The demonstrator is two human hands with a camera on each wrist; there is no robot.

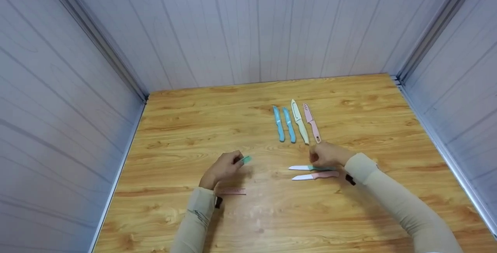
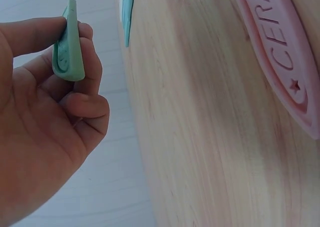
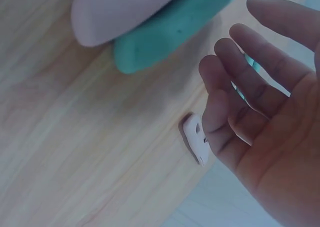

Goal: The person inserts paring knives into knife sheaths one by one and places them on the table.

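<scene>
My left hand (image 1: 224, 167) pinches a small green knife sheath (image 2: 72, 49) between thumb and fingers, above the table. Below that hand lies a pink knife sheath (image 1: 235, 191) with raised lettering. My right hand (image 1: 330, 154) hovers by a green-handled knife (image 1: 299, 167), fingers loosely bent; the right wrist view shows nothing held in it. Next to that knife, a pink-handled knife (image 1: 324, 174) lies bare-bladed, nearly parallel. Both white blades point left. In the right wrist view, the green handle (image 3: 165, 37) lies apart from my fingers.
Behind my hands lie two blue knives (image 1: 278, 125) (image 1: 289, 125), a cream knife (image 1: 301, 127) and a pink knife (image 1: 311, 123), side by side in their sheaths. Pale panel walls (image 1: 240, 32) stand at the back and both sides of the wooden table (image 1: 174, 129).
</scene>
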